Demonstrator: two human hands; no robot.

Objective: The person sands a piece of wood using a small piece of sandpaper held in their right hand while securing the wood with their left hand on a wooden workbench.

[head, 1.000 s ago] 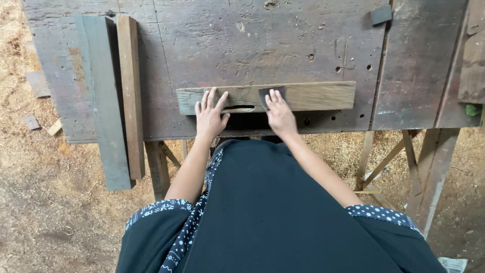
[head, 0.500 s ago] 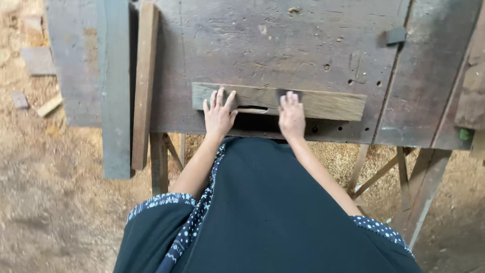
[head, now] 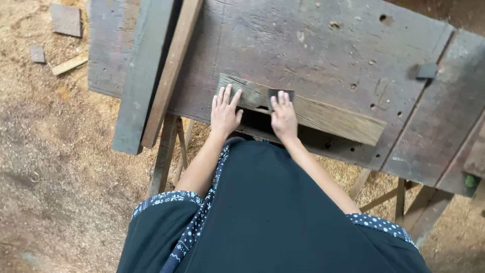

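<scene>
Both hands, left [head: 225, 114] and right [head: 284, 116], lie open and flat on the long weathered wooden block [head: 323, 114] at the near edge of the worn grey plank bench [head: 323, 45], still pressing as half a second ago; only the camera has swung

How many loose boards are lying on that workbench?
3. A short plank under both hands near the front edge, and a grey board beside a brown strip at the left end. Others may lie outside the picture.

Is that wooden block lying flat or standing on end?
Lying flat: the wooden block rests lengthwise on the workbench, with both hands pressed on top.
</scene>
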